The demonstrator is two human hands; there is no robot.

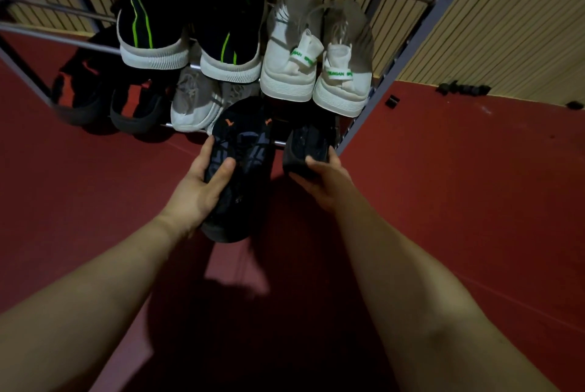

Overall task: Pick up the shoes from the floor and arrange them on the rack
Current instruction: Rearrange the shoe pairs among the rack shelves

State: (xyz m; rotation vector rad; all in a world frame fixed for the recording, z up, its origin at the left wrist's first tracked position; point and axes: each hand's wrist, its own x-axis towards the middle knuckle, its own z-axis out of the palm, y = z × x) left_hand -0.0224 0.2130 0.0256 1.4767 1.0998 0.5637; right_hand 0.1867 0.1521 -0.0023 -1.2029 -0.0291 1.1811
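My left hand (pixel 202 182) grips a dark navy shoe (pixel 243 144) with orange marks, and my right hand (pixel 323 179) grips a second dark shoe (pixel 308 141), both at the front of the metal rack's (pixel 411 34) lowest tier. Below lies a red floor (pixel 459 186); behind stands a slatted beige wall (pixel 506 27). A grey-white pair (pixel 196 100) and a black-red pair (pixel 85 87) crowd that tier's left, with black-green sneakers (pixel 152 21) and white sneakers (pixel 291 53) above.

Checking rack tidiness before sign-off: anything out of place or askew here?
Small black bits lie scattered on the red floor by the slatted wall, right of the metal shoe rack; too small to identify. The left hand holds a dark orange-marked shoe, the right hand a plain dark shoe, neither set down yet.
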